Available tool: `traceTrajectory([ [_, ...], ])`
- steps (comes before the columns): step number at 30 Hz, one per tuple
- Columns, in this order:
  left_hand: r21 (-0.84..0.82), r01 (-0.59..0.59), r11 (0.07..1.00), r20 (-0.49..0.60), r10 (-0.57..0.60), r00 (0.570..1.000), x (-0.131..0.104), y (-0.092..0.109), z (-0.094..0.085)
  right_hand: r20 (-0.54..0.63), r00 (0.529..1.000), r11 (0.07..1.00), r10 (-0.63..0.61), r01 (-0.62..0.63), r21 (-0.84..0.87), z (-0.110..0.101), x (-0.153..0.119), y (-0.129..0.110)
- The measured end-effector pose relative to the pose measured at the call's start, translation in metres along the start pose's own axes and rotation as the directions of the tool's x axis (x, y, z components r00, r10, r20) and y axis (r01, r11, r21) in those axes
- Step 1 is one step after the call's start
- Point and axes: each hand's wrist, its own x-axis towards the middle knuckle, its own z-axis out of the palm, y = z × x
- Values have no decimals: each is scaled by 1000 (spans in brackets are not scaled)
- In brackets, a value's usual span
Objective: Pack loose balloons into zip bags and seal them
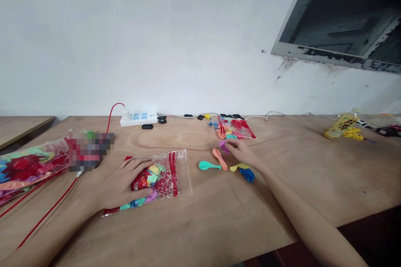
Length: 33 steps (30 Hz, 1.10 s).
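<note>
My left hand (pixel 127 183) lies with spread fingers on a clear, red-printed bag of balloons (pixel 166 177). At the centre right, my right hand (pixel 239 151) has its fingertips closed on a purple balloon (pixel 223 147), just in front of a second balloon bag (pixel 239 128). Loose on the wood between the hands are a mint green balloon (pixel 208 165) and an orange balloon (pixel 219 158). A yellow balloon (pixel 238 167) and a blue balloon (pixel 247 175) touch each other below my right wrist.
A large balloon bag (pixel 34 164) and red cables lie at the left of the table (pixel 188 233). Along the wall are a white power strip (pixel 138 118) and small black items. A yellow can (pixel 340 126) lies tilted at the right, beside yellow pieces (pixel 353 134).
</note>
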Motion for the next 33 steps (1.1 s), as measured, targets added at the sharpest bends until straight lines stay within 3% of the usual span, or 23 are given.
traceTrajectory([
  [7,6,5,1000,-16,-5,1000,0,3,-2,111,994,997,24,-32,64,-8,-2,-5],
  [14,16,6,1000,-1,-6,1000,-1,1,-1,248,969,975,6,50,-218,0,-3,9],
  [18,35,7,999,16,-7,1000,0,4,-5,215,976,959,28,34,-280,-5,-3,9],
  [23,10,12,1000,5,-12,1000,1,5,-6,159,982,949,98,-44,-311,-31,-8,-4],
  [28,-1,-1,1000,4,1,1000,1,5,-4,448,876,954,179,-42,-298,-56,-18,-6],
  [33,4,-4,1000,17,4,1000,1,6,-5,463,842,921,276,-94,-379,-69,-25,-3],
])
